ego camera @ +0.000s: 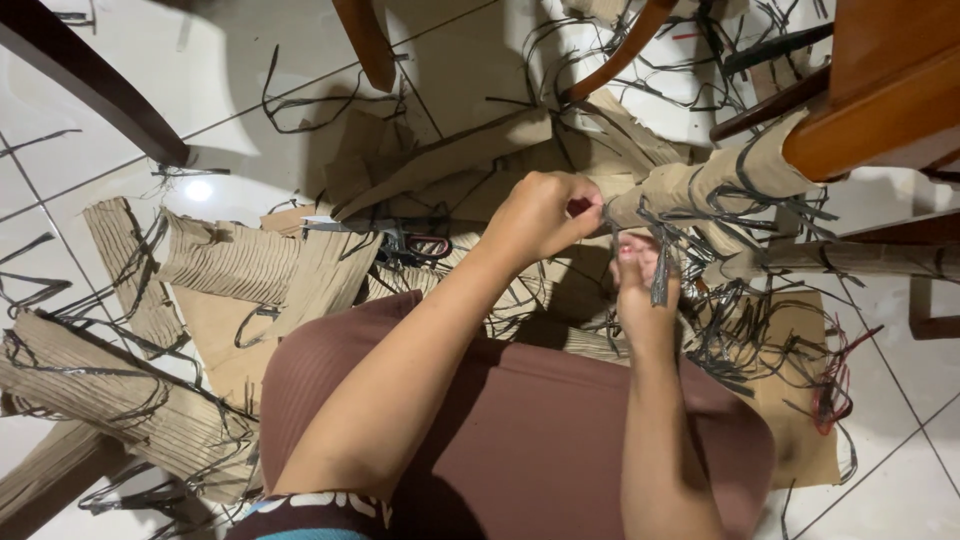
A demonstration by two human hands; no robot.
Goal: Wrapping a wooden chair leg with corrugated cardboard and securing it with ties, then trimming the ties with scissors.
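Overhead, both hands work at 1 spot just below the cardboard-wrapped furniture leg [700,185], which runs in from the upper right under a wooden chair frame [880,100]. Left hand [545,215]: fingers curled shut, grip pinched on the loose end of the cardboard wrap [625,208] where it comes off the leg. Right hand [645,285]: just under the left, grip closed on a short black plastic strap [660,285] that hangs down between the fingers. The 2 hands nearly touch.

Black straps [740,330] lie in a thick tangle under and right of the hands; more are strewn across the white tiled floor [250,60]. Torn corrugated cardboard sheets [230,260] cover the floor to the left and centre, some ribbed side up. Scissors [415,243] with dark and red handles rest on cardboard left of the left hand, apart from it. Person sits with knees in brown fabric [520,420] below the hands. Dark chair leg [90,80] crosses the upper left.
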